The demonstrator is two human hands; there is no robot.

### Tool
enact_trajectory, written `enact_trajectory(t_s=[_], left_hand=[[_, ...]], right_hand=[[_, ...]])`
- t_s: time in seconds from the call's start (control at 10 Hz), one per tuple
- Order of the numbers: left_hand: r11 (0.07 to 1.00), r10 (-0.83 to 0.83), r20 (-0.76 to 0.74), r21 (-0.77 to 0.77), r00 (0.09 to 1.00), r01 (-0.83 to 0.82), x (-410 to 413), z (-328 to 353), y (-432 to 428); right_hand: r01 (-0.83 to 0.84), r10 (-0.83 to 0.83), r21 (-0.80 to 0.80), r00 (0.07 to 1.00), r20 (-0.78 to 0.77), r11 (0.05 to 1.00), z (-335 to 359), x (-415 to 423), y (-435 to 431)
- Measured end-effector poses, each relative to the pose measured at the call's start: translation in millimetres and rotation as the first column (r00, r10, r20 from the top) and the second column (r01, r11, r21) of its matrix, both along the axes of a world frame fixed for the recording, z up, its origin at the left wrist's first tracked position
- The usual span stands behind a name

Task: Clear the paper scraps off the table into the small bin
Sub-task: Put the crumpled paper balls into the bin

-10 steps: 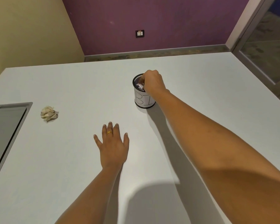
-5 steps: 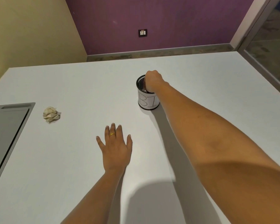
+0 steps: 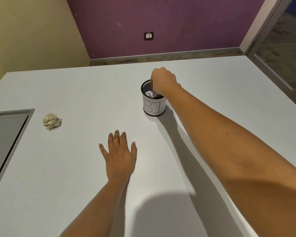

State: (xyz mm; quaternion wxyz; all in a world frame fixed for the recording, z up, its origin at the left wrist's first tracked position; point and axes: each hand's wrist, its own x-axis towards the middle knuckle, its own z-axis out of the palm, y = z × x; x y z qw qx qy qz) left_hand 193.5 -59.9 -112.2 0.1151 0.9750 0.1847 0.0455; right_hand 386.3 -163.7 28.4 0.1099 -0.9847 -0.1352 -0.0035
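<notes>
Our right hand (image 3: 163, 81) is bunched over the mouth of the small bin (image 3: 153, 106), fingertips dipped inside against a white paper scrap (image 3: 151, 93) that sits high near the rim; whether we grip it or merely press it down, we cannot tell, since the fingers curl out of sight. Our left hand (image 3: 120, 156) lies flat and spread on the table (image 3: 212, 93), holding nothing. One crumpled beige scrap (image 3: 51, 121) remains on the table, well apart from the bin, near the grey recessed panel (image 3: 7, 134) at the left

The risk we judge here: the bin looks light and narrow, so a sideways drag as we lift out could tip it, or the white scrap could cling and ride out over the rim. Pressing straight down and rising straight up should avoid that

Room is generous. The bin stands well in from every edge, and bare tabletop lies between us and the beige scrap
</notes>
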Motion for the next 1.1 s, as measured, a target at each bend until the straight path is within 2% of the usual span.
enact_trajectory(t_s=[0.2,0.4,0.6,1.1], left_hand=[[1.0,0.002,0.016,0.007,1.0,-0.002,-0.5,0.4,-0.6],[1.0,-0.001,0.003,-0.001,1.0,0.001,-0.4,0.8,0.0],[1.0,-0.001,0.012,0.014,1.0,0.001,-0.6,0.8,-0.8],[1.0,-0.002,0.005,-0.001,1.0,0.002,-0.7,-0.4,-0.3]], right_hand=[[0.037,-0.037,-0.022,0.999,-0.021,0.999,-2.7,-4.3,6.1],[0.075,-0.074,0.001,0.982,-0.176,0.997,-8.3,-2.2,9.6],[0.083,-0.091,-0.044,0.959,-0.267,0.996,-11.4,3.3,12.4],[0.02,-0.051,-0.118,0.963,-0.264,0.993,-7.5,2.4,12.7]])
